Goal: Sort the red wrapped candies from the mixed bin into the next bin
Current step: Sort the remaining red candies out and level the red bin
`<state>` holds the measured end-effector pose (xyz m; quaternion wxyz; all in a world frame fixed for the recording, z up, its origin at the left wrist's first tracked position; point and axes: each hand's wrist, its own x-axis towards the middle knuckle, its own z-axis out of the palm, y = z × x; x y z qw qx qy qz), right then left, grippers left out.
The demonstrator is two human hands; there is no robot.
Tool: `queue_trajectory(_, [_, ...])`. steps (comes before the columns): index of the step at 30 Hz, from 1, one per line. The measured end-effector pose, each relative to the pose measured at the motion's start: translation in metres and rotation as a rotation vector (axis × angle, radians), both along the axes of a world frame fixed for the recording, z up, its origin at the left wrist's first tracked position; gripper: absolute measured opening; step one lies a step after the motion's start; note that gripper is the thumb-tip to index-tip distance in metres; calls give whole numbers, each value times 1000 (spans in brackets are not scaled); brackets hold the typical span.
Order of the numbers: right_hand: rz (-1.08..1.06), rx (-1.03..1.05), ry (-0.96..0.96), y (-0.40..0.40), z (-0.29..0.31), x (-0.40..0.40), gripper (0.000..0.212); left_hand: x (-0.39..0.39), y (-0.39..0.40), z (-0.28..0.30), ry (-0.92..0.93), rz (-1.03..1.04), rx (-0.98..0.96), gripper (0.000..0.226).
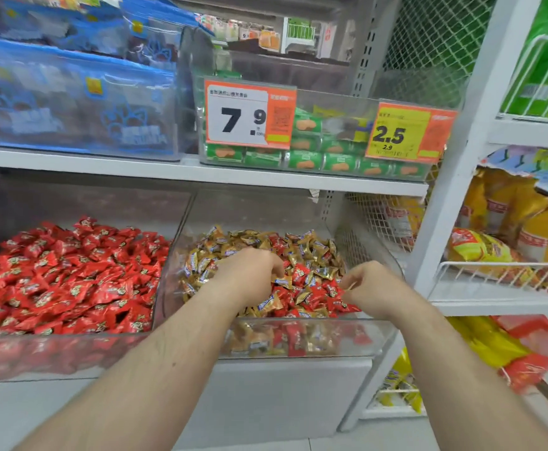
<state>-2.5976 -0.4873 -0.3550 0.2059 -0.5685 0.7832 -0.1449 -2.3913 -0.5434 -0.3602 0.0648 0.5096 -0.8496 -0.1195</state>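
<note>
Where a white shelf [201, 172] overhangs two clear bins, the left bin [71, 346] holds red candies [64, 281]; the mixed bin [298, 340] holds gold and red ones. Left hand [249, 275] digs in, fingers curled among the wrappers; right hand [368, 283] pinches a red candy [339, 292].

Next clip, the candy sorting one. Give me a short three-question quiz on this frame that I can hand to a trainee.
1. True or false: both hands are inside the mixed bin.
2. Multiple choice: the bin that holds only red candies sits A) left of the mixed bin, B) right of it, C) on the shelf above it.
3. Fill in: besides the red ones, the mixed bin holds candies in ____ wrappers.

Key
1. True: the left hand and the right hand both reach into the pile.
2. A.
3. Gold: gold candies lie among the red.
</note>
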Motion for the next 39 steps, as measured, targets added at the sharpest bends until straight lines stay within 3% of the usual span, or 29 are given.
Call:
queue_trajectory(4, [71,240,264,-12,-4,0,33,-4,-10,-8,-149,3,139,63])
queue_trajectory(8, [144,514,361,-30,-14,6,26,-4,-12,-16,-142,21,62,53])
queue_trajectory(11, [190,646,430,-41,-23,7,60,0,-13,-17,-118,48,64,36])
queue_trajectory(13, [233,591,521,-44,-30,9,76,6,-15,-12,-94,54,82,28])
queue_trajectory(17, [255,591,376,-38,-21,14,62,22,-17,2,92,47,196,25])
queue_trajectory(23, [97,409,-82,-22,8,8,19,30,-18,16,455,190,339,29])
queue_trajectory(25, [-13,342,-197,-21,16,6,28,30,-22,15,392,216,250,29])
queue_trajectory(27, [-56,283,-166,-24,16,4,29,27,-21,14,283,220,88,32])
queue_trajectory(31, [116,387,185,-25,9,14,7,13,-18,2,110,102,-9,27])
queue_trajectory(35, [318,567,429,-28,-1,20,53,6,-21,-11,-155,-62,128,18])
queue_trajectory(39, [329,605,456,-39,-20,19,62,4,-21,-17,-227,-21,110,15])
